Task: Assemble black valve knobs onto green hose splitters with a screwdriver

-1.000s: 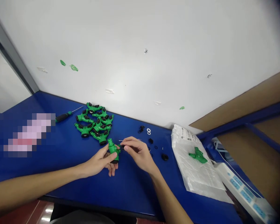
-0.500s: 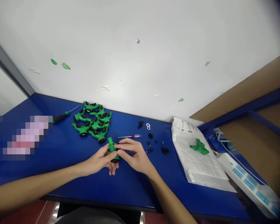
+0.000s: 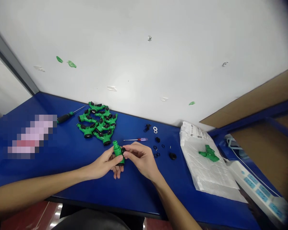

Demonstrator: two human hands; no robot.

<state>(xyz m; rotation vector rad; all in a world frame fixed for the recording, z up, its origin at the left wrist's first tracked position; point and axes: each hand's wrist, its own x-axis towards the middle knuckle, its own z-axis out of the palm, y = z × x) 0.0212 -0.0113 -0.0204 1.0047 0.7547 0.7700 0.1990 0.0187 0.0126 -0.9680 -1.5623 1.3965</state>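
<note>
In the head view, a green plastic hose connector [image 3: 117, 150] is lying with its long axis pointing away from the person, tilted slightly, over the table [image 3: 144, 198]. The left hand [image 3: 103, 164] is gripping its body from beneath; the right hand [image 3: 140, 158] is pinching a black side fitting [image 3: 123, 150].

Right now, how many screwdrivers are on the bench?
2: a black-handled screwdriver left of the green fittings, a small red-handled screwdriver just past the right hand.
</note>
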